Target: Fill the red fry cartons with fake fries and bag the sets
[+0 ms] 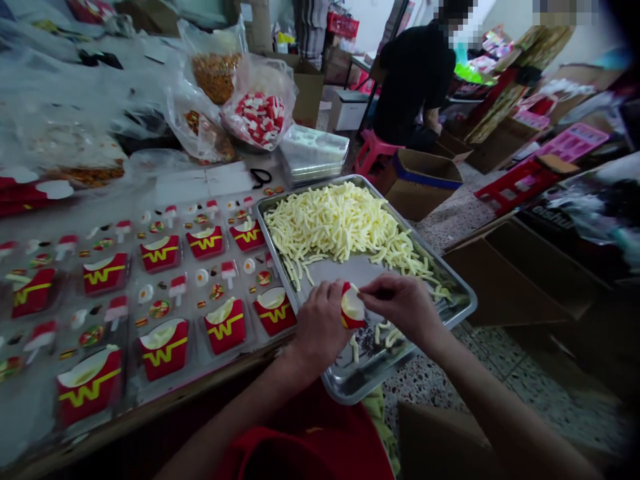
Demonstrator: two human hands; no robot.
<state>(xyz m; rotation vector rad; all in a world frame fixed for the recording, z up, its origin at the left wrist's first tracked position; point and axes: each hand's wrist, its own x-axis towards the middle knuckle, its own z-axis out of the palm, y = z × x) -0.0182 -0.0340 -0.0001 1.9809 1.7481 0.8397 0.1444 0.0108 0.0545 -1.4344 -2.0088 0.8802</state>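
Note:
My left hand is closed around a small red fry box with a pale inside, held over the near part of a metal tray. At the box's right edge, the fingers of my right hand are pinched together; whether they grip the rim or a small piece I cannot make out. A heap of pale yellow toy-like fries fills the tray's far side, with a few loose strips near my hands. To the left, several red fry boxes with a yellow zigzag mark sit in clear plastic packs.
Behind the packs are bags of small pieces, one with red-and-white bits. Black scissors lie near stacked clear trays. A person in black sits on a pink stool beyond. Cardboard boxes stand on the floor at right.

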